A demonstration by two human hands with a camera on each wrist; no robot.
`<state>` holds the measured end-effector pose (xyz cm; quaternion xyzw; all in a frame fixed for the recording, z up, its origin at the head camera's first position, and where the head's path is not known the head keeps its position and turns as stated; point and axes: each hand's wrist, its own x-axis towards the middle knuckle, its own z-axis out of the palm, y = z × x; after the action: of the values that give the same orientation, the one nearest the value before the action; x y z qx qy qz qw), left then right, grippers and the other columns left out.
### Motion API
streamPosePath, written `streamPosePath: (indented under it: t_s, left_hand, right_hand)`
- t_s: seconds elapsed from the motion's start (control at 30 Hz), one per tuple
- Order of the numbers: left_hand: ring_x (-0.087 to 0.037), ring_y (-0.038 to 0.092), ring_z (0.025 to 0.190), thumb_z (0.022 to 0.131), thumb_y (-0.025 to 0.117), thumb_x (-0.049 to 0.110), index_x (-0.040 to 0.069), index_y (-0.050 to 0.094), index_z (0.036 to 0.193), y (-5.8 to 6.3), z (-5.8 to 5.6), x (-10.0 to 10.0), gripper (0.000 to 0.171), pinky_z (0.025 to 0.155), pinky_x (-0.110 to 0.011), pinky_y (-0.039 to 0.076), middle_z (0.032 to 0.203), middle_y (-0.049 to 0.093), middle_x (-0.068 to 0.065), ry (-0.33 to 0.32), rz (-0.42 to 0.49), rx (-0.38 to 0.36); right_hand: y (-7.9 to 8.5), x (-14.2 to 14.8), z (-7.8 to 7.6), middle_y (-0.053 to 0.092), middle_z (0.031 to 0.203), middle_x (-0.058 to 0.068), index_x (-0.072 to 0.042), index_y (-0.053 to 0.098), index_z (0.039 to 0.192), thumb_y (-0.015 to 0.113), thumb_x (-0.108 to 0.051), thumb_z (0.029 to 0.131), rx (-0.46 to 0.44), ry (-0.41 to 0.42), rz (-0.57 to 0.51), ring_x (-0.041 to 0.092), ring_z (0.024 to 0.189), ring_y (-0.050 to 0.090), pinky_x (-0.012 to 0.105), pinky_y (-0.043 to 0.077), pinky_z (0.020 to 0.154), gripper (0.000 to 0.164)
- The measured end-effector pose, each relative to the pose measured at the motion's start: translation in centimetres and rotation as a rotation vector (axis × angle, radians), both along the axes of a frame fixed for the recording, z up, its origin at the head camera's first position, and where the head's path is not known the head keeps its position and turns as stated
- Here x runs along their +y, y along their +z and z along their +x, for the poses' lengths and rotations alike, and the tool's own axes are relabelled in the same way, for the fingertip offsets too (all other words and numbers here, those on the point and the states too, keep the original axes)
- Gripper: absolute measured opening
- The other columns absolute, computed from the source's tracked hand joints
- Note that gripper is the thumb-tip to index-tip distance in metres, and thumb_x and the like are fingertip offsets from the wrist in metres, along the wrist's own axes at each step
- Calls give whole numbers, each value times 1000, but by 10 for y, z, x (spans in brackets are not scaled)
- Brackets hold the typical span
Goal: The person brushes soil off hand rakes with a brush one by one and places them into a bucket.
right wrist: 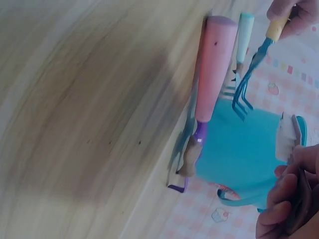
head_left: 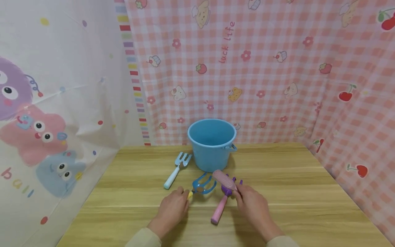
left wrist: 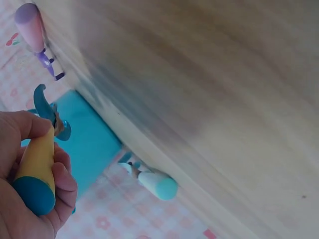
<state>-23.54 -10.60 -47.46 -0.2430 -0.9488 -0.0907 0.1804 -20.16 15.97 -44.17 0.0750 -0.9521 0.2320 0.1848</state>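
My left hand [head_left: 172,207] grips the yellow handle [left wrist: 39,157] of a small hand rake with curved blue tines [head_left: 203,185], lifted above the table. My right hand [head_left: 253,206] holds what looks like a small brush [head_left: 224,179], with a long pinkish, dotted head; in the right wrist view its dark handle lies within the curled fingers [right wrist: 281,206]. Between the hands lies a second rake with a pink handle [head_left: 219,210] and purple tines, partly hidden under the brush in the head view. Behind them stands a light-blue bucket [head_left: 211,154], upright.
A light-blue fork [head_left: 173,176] with a pale handle lies left of the bucket on the wood-grain table [head_left: 293,192]. The bucket's handle [head_left: 231,148] hangs at its right side. A pink checked cloth [head_left: 262,75] hangs behind, and a white printed cloth [head_left: 89,103] at the left.
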Motion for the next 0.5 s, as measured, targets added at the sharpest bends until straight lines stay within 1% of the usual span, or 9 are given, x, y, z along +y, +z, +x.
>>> streamPosePath:
  t_s: [0.07,0.2,0.3,0.37,0.43,0.5]
  left_hand:
    - [-16,55,64,86,68,12,3,66,104,2,1,1,21,46,-28,42,81,51,-1,-6,-12,15]
    - [-14,52,56,84,70,12,4,65,97,2,3,3,16,43,-27,40,75,52,-1,-14,-23,61]
    - [-13,50,51,82,72,12,6,63,91,1,4,4,15,42,-28,38,71,51,0,-17,-33,108]
    - [-14,50,50,81,74,13,6,61,90,1,5,3,17,41,-28,37,69,51,-1,-18,-42,142]
    - [-14,51,50,81,75,14,7,61,91,1,6,3,20,41,-28,38,69,51,-1,-19,-50,166]
    - [-15,52,51,81,76,15,6,61,94,1,6,2,22,40,-28,38,70,52,-1,-21,-49,176]
  right_hand:
    - [-1,-3,-2,70,89,6,-12,73,104,69,-19,93,-9,27,-7,25,75,65,45,52,63,14]
    - [-3,-9,-4,72,92,5,-13,73,109,70,-19,92,-27,76,-9,22,77,65,43,51,63,18]
    - [-5,-13,-4,73,96,6,-13,73,110,71,-18,90,-25,100,-14,25,81,68,44,53,65,20]
    - [-7,-16,-4,73,98,8,-11,73,111,72,-17,90,-20,115,-13,28,83,69,46,54,66,22]
    - [-8,-19,-4,72,99,10,-9,73,112,73,-16,89,-19,128,0,30,84,70,47,54,67,24]
    - [-9,-21,-4,72,97,10,-7,73,111,73,-16,88,-13,147,20,31,81,69,46,54,65,25]
